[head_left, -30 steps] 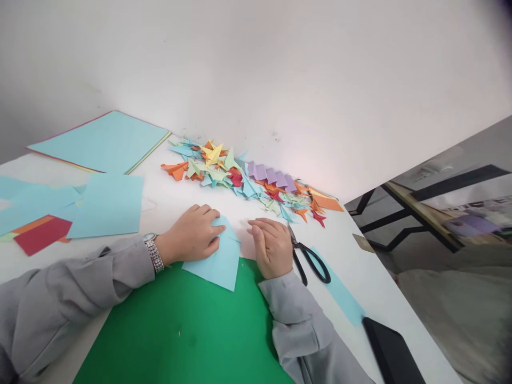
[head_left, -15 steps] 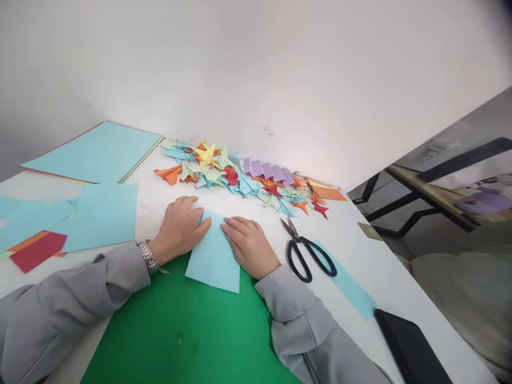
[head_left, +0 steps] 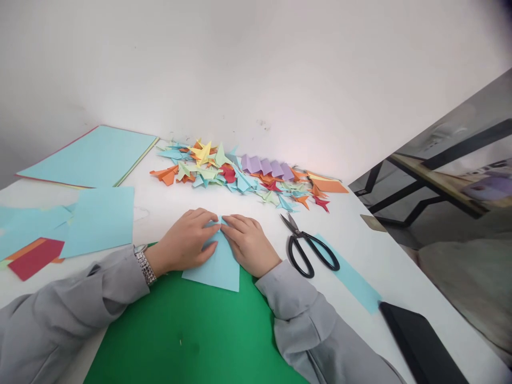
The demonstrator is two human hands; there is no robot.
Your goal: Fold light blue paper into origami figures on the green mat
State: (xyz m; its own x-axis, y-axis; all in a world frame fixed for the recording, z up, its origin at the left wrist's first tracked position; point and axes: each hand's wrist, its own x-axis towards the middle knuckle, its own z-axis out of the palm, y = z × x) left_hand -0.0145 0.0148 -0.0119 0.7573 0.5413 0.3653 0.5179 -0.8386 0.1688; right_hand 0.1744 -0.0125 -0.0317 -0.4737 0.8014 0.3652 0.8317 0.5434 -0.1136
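Note:
A light blue sheet of paper (head_left: 216, 273) lies over the far edge of a green mat (head_left: 188, 330), its far end narrowed toward a point. My left hand (head_left: 186, 242) bears on its left side, fingertips closed on the paper near the tip. From the right, my right hand (head_left: 250, 244) presses the tip and right edge with its fingers together. The two hands' fingertips almost meet there and partly hide the folded end.
Black-handled scissors (head_left: 298, 240) lie at right beside a blue paper strip (head_left: 354, 277) and a black flat object (head_left: 420, 341). Folded paper shapes (head_left: 244, 181) line the wall. Blue sheets (head_left: 100, 224), a red paper piece (head_left: 36, 258) and a large paper stack (head_left: 92, 157) are at left.
My left hand has shifted right and slightly toward me, its fingers now meeting the right hand's at the paper's tip. My right hand has barely moved. The view has tilted slightly.

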